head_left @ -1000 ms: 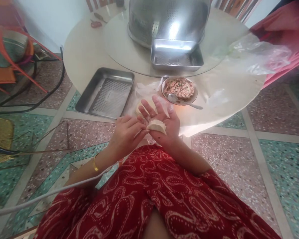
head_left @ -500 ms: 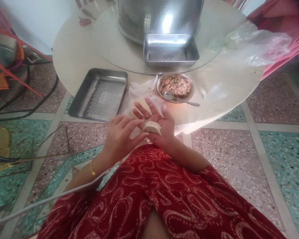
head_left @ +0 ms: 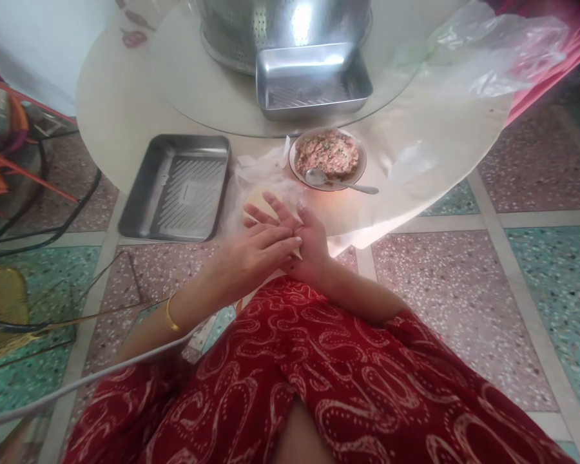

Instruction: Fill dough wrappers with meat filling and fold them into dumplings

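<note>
A person in a red cloth garment [head_left: 319, 374] patterned with pale swirls is sitting above a speckled terrazzo floor [head_left: 464, 283], a thin gold bangle [head_left: 171, 316] circling the left wrist. The left hand [head_left: 251, 254] is lying flat, fingers straight, over the upturned palm of the right hand [head_left: 302, 238], pressing a pale, soft dumpling [head_left: 297, 253] between them; only a sliver of dough is showing at the edge, and neither grip is closing around it. Just beyond the fingertips, at the near rim of the round cream desk [head_left: 125, 109], a ribbed steel tray [head_left: 178, 187] is resting beside crinkled clear plastic [head_left: 261, 174]. A shallow bowl of minced filling [head_left: 328, 154] is holding a metal spoon [head_left: 338, 183]. Farther back, a second steel tray [head_left: 314, 80] is sitting against a perforated metal colander [head_left: 251, 26].
</note>
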A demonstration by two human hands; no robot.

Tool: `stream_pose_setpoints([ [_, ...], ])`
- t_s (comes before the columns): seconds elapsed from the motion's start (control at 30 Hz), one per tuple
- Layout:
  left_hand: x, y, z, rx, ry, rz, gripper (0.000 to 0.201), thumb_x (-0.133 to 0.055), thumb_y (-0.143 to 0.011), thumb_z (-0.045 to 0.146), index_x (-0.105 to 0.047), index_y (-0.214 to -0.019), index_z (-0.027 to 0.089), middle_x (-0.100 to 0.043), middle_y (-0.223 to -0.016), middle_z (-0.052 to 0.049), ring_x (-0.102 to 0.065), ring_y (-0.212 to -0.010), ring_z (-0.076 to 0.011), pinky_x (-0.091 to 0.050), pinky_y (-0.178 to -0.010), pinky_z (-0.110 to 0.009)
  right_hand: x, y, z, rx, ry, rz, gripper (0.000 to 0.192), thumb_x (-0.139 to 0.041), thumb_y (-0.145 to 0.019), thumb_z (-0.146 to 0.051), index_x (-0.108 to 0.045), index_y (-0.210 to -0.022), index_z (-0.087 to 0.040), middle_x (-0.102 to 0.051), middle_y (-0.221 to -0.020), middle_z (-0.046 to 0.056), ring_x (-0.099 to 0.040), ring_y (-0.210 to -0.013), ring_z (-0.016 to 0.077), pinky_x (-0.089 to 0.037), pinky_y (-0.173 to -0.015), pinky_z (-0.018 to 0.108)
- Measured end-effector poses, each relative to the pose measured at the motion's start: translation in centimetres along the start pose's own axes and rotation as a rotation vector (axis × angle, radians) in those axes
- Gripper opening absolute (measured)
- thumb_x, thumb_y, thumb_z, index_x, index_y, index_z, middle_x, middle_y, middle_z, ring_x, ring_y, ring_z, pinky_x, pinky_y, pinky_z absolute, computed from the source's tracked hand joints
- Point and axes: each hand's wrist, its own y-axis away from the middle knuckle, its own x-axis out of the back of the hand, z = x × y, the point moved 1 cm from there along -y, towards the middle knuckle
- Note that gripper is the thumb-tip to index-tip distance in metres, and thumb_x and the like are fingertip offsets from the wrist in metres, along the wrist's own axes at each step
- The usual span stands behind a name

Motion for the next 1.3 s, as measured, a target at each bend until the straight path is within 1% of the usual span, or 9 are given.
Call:
stream_pose_setpoints([
  [0.13,0.1,-0.2,0.0,0.014,-0.016,-0.024,0.024,-0.053,-0.099,0.015,-0.059,-0.122,0.017,-0.071,-0.123,-0.012,-0.070,-0.107,-0.0206,-0.058,-0.092,-0.035,0.2,-0.2,0.0,0.003,-0.011,-0.030,0.050,-0.029,-0.094,-0.056,-0.060,-0.123,-0.029,-0.076,-0.109,0.003,-0.071,-0.099,0.0190,-0.048,-0.109,0.043],
  [0.43,0.0,-0.1,-0.5,0.016,0.015,-0.067,0.016,-0.054,-0.098,0.016,-0.064,-0.111,0.014,-0.070,-0.124,-0.014,-0.069,-0.111,-0.0226,-0.059,-0.093,-0.036,-0.1,-0.2,0.0,-0.020,0.012,0.013,0.052,-0.025,-0.097,-0.052,-0.054,-0.132,-0.028,-0.074,-0.110,0.003,-0.069,-0.097,0.0180,-0.051,-0.105,0.042],
  [0.63,0.2,0.2,-0.8,0.036,0.049,-0.073,0.023,-0.055,-0.098,0.014,-0.063,-0.120,0.013,-0.069,-0.128,-0.015,-0.067,-0.117,-0.0216,-0.058,-0.096,-0.034,-0.1,-0.4,0.0,-0.027,0.002,0.040,0.053,-0.025,-0.097,-0.054,-0.053,-0.135,-0.029,-0.074,-0.111,0.002,-0.069,-0.103,0.0178,-0.051,-0.105,0.040],
  [0.87,1.4,0.2,-2.9,0.036,0.176,-0.055,0.019,-0.055,-0.100,0.020,-0.067,-0.114,0.016,-0.073,-0.116,-0.011,-0.071,-0.104,-0.0168,-0.060,-0.087,-0.028,-0.5,-1.5,-0.1,-0.006,0.053,0.018,0.051,-0.029,-0.096,-0.053,-0.055,-0.134,-0.031,-0.073,-0.122,0.003,-0.069,-0.101,0.0181,-0.061,-0.082,0.034],
  [0.93,2.5,0.3,-4.4,0.046,0.208,-0.035,0.018,-0.056,-0.100,0.023,-0.068,-0.113,0.017,-0.074,-0.114,-0.010,-0.072,-0.102,-0.0157,-0.060,-0.086,-0.026,-0.9,-1.9,-0.3,0.043,0.066,-0.014,0.051,-0.028,-0.096,-0.054,-0.057,-0.131,-0.030,-0.072,-0.122,0.004,-0.069,-0.099,0.0189,-0.061,-0.082,0.037],
  [1.0,3.7,0.8,-6.9,0.101,0.182,-0.022,0.018,-0.057,-0.099,0.024,-0.068,-0.113,0.019,-0.074,-0.115,-0.009,-0.072,-0.101,-0.0144,-0.059,-0.086,-0.025,-0.9,-2.0,-0.8,0.137,0.067,-0.035,0.053,-0.029,-0.095,-0.058,-0.060,-0.128,-0.029,-0.073,-0.121,0.006,-0.069,-0.103,0.0207,-0.059,-0.090,0.043],
  [1.13,5.6,2.4,-14.7,0.218,-0.034,0.020,0.021,-0.058,-0.099,0.031,-0.069,-0.112,0.019,-0.074,-0.113,-0.006,-0.069,-0.099,-0.0138,-0.058,-0.088,-0.029,0.3,-1.3,-2.8,0.410,0.114,0.001,0.060,-0.036,-0.089,-0.071,-0.063,-0.127,-0.032,-0.071,-0.127,0.007,-0.064,-0.120,0.0266,-0.044,-0.109,0.057],
  [1.23,5.2,3.6,-21.3,0.275,-0.088,-0.064,0.029,-0.050,-0.101,0.036,-0.069,-0.112,0.017,-0.074,-0.113,-0.006,-0.067,-0.098,-0.0138,-0.057,-0.088,-0.032,1.7,-0.4,-4.5,0.573,0.144,0.057,0.059,-0.045,-0.086,-0.072,-0.063,-0.128,-0.034,-0.068,-0.132,0.007,-0.059,-0.129,0.0280,-0.034,-0.117,0.060],
  [1.3,4.2,4.0,-24.6,0.282,-0.108,-0.120,0.031,-0.050,-0.101,0.035,-0.070,-0.112,0.016,-0.073,-0.113,-0.008,-0.067,-0.101,-0.0161,-0.056,-0.091,-0.035,2.4,0.0,-5.4,0.636,0.160,0.127,0.058,-0.045,-0.086,-0.072,-0.063,-0.127,-0.035,-0.067,-0.134,0.006,-0.058,-0.132,0.0278,-0.029,-0.119,0.062],
])
